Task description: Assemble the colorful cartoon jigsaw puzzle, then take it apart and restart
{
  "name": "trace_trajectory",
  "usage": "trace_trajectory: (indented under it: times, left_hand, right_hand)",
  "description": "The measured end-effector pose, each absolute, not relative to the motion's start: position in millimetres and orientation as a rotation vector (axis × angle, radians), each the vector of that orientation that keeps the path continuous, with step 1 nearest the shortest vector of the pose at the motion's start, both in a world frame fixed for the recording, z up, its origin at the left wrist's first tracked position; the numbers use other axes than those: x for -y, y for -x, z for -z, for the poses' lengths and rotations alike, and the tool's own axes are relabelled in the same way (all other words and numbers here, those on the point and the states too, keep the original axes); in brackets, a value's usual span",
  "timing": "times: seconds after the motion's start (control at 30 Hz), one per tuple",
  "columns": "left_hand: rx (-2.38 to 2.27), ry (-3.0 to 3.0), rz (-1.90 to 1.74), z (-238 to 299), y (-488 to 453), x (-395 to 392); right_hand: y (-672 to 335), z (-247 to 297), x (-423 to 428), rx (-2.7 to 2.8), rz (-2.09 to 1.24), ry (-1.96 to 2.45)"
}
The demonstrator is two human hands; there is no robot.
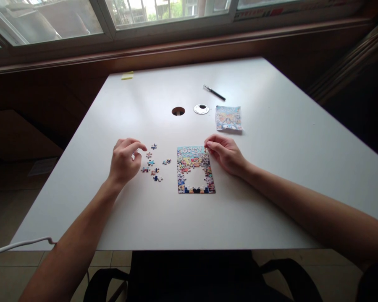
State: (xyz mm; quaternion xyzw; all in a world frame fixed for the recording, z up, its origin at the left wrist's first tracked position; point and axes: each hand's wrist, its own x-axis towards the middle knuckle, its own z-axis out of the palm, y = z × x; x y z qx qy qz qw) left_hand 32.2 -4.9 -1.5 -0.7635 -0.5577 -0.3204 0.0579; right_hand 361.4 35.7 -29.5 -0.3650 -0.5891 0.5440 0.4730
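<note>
A small colourful jigsaw puzzle (195,170) lies partly assembled on the white table (271,176), with a gap in its lower middle. Several loose puzzle pieces (154,163) are scattered to its left. My left hand (124,161) hovers just left of the loose pieces, fingers curled with the index finger and thumb close together; I cannot see anything in them. My right hand (225,153) rests at the puzzle's top right corner, fingertips pinched together on the edge of the puzzle.
A printed picture sheet (228,118) lies behind the puzzle. Farther back are a black pen (214,92), a round cable hole (178,111) with its silver cap (201,109) beside it, and a yellow sticky pad (127,76). A window runs behind; a dark chair sits below.
</note>
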Motion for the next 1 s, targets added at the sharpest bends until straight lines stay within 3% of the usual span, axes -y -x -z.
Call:
trace_trajectory:
  times: [0.5,1.0]
  left_hand:
    - [1.588,2.784,0.560,-20,11,2]
    - [1.644,2.647,0.593,-16,11,2]
  right_hand:
    - [-362,28,-35,1.447,-1.328,0.912]
    - [-362,26,-35,1.433,-1.348,0.912]
